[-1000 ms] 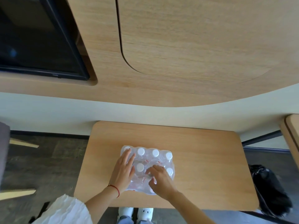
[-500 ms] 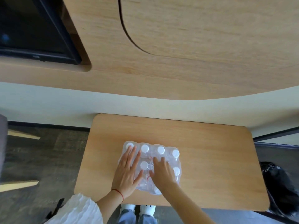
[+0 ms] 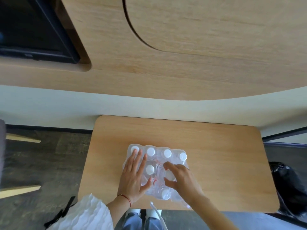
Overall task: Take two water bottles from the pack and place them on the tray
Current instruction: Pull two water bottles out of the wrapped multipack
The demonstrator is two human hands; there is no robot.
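The right hand [image 3: 180, 177] curled its grip around one cap without yet clamping; the left hand [image 3: 135, 175] lay flat, fingers apart, bracing the pack [image 3: 157, 171] mid-table [image 3: 224, 155]. Better to tear the wrap first, then pull straight up.

Bright, even daylight washes my table [image 3: 207, 146], with only soft, faint shadows under my hands. The wide lens bends the wall panel [image 3: 182, 63] and table edges into curves, and everything looks slightly soft, with white glare on the bottle caps [image 3: 166, 153].
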